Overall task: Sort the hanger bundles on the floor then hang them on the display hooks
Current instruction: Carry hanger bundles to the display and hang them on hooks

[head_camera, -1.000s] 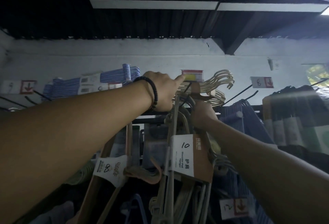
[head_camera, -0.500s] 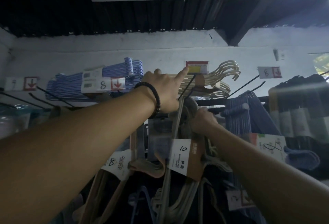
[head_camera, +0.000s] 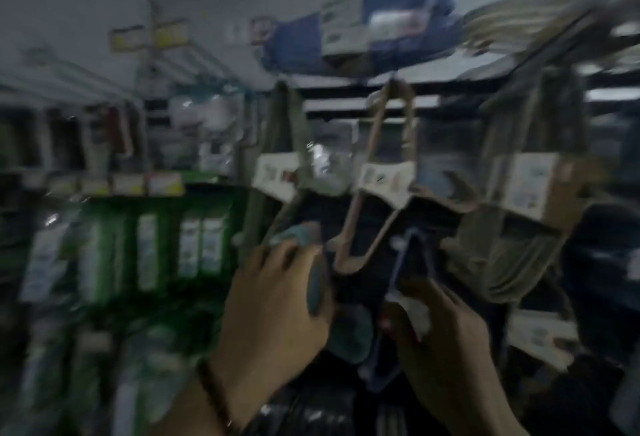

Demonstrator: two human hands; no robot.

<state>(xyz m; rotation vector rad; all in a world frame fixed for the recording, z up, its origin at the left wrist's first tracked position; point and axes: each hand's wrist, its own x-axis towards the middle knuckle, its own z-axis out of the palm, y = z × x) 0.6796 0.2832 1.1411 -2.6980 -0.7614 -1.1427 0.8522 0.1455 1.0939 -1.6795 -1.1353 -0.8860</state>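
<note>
The left hand (head_camera: 273,297) is raised with its back to the camera, fingers curled round a teal-grey object (head_camera: 316,285); a dark bracelet (head_camera: 211,390) sits on its wrist. The right hand (head_camera: 446,342) is just beside it, not touching it, and reaches up at a blue hanger (head_camera: 403,255); blur hides whether it grips. Above and between the hands hangs a pink hanger bundle (head_camera: 384,176); a beige hanger bundle (head_camera: 519,238) hangs above the right hand. Green packets (head_camera: 149,248) stand left of the left hand

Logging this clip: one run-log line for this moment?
frame: motion-blurred | left hand: on teal item | right hand: at blue hanger | grips: unclear
</note>
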